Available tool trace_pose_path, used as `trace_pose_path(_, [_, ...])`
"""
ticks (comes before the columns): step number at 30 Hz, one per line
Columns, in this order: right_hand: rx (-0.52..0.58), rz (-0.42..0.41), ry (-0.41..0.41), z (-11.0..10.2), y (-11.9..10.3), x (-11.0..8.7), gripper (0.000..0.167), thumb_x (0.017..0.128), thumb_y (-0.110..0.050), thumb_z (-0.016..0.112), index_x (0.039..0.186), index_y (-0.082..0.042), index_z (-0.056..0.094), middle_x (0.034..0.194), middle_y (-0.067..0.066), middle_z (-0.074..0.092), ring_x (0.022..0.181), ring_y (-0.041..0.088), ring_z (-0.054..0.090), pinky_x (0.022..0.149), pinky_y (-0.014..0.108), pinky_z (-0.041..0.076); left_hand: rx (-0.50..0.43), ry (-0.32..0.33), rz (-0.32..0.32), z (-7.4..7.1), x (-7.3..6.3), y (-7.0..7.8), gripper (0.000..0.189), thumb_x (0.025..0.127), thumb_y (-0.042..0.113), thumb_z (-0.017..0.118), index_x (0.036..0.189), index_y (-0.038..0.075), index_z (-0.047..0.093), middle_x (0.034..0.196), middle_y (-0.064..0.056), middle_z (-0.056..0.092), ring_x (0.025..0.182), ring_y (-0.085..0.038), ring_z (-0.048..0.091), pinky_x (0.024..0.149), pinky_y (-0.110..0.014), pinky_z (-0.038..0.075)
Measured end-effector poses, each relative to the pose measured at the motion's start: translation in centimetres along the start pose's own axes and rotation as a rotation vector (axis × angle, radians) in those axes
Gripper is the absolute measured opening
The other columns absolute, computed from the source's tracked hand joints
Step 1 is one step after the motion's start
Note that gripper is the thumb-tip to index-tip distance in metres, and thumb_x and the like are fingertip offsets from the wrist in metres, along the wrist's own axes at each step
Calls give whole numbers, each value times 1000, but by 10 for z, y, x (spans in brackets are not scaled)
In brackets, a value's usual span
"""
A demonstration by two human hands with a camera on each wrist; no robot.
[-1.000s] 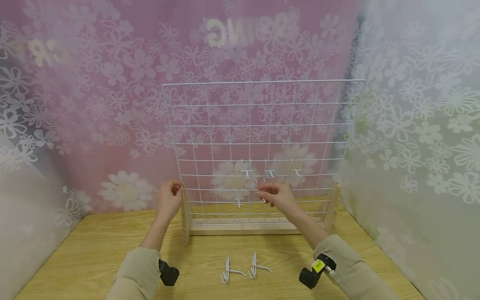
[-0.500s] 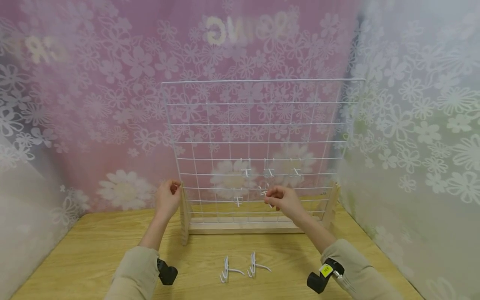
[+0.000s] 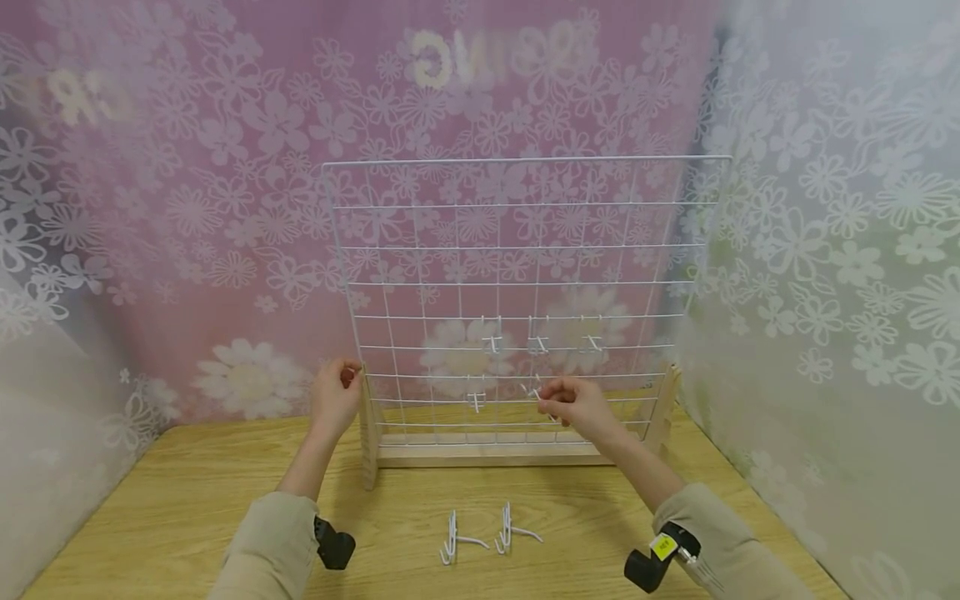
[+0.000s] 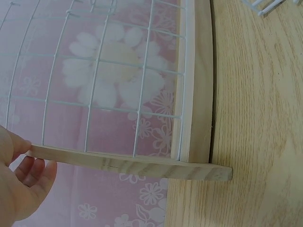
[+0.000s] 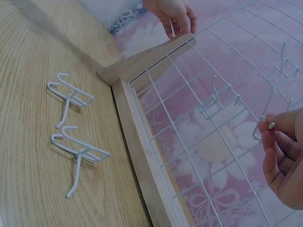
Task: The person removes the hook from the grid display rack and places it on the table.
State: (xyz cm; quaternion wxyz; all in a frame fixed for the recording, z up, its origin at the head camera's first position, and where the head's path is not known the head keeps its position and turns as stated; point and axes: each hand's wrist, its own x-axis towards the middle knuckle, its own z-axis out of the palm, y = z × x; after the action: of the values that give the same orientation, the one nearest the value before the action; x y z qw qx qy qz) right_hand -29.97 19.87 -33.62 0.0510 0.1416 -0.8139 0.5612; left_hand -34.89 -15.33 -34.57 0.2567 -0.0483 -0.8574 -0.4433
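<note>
A white wire grid panel (image 3: 517, 283) stands upright in a wooden base (image 3: 487, 454). At the left, my left hand (image 3: 337, 400) pinches the upper end of the wooden side support (image 4: 128, 165), thumb on one side and fingers on the other. In front of the grid's lower middle, my right hand (image 3: 581, 408) pinches a white wire hook (image 3: 531, 390) by its prong; the prong's tip shows between the fingers in the right wrist view. Whether this hook touches the grid wires I cannot tell. Left of it, another hook (image 3: 476, 402) hangs on the grid.
Three hooks hang in a row higher on the grid, among them a right-hand hook (image 3: 592, 342). Two loose hooks, a left one (image 5: 71, 97) and a right one (image 3: 510, 531), lie on the wooden table (image 3: 225, 467). A flowered curtain (image 3: 187, 208) stands behind.
My right hand has moved a little right and down along the grid with the hook in its fingers. The left hand stays at the side support.
</note>
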Motion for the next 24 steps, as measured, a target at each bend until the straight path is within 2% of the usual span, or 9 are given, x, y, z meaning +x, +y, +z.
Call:
trace_pose_path(2, [-5, -7, -1, -2, 9, 2, 23, 86, -8, 65, 100, 9, 59, 79, 8, 66, 67, 16, 54, 56, 27, 44, -2, 2, 4, 0, 0, 0, 14, 90, 5, 55, 100, -3, 60, 89, -18, 54, 79, -29, 50, 66, -36, 40])
trace_pose_path(6, [-21, -17, 1, -4, 11, -1, 22, 85, -10, 66, 99, 7, 60, 82, 12, 66, 66, 13, 55, 57, 28, 44, 1, 3, 10, -1, 0, 0, 13, 90, 3, 54, 100, -4, 60, 89, -18, 53, 79, -29, 50, 65, -36, 40])
trace_pose_path(13, [-56, -19, -9, -8, 20, -6, 22, 85, -9, 66, 97, 8, 60, 75, 11, 62, 63, 16, 51, 56, 24, 42, -4, -2, 10, -1, 0, 1, 14, 90, 4, 55, 100, -4, 60, 89, -18, 53, 79, -29, 49, 65, -36, 40])
trace_pose_path(17, [-73, -7, -31, -11, 25, -12, 21, 85, -9, 66, 97, 7, 61, 80, 16, 62, 67, 16, 53, 59, 25, 43, 0, 3, 16, -1, -1, 1, 14, 90, 4, 55, 100, -4, 60, 89, -18, 53, 78, -29, 49, 65, -36, 40])
trace_pose_path(24, [-81, 42, -49, -16, 40, -19, 21, 87, -7, 63, 101, 8, 60, 82, 14, 62, 74, 19, 55, 65, 27, 44, 2, 4, 26, 0, 0, 0, 13, 90, 3, 55, 99, -4, 60, 89, -18, 53, 79, -29, 49, 66, -36, 40])
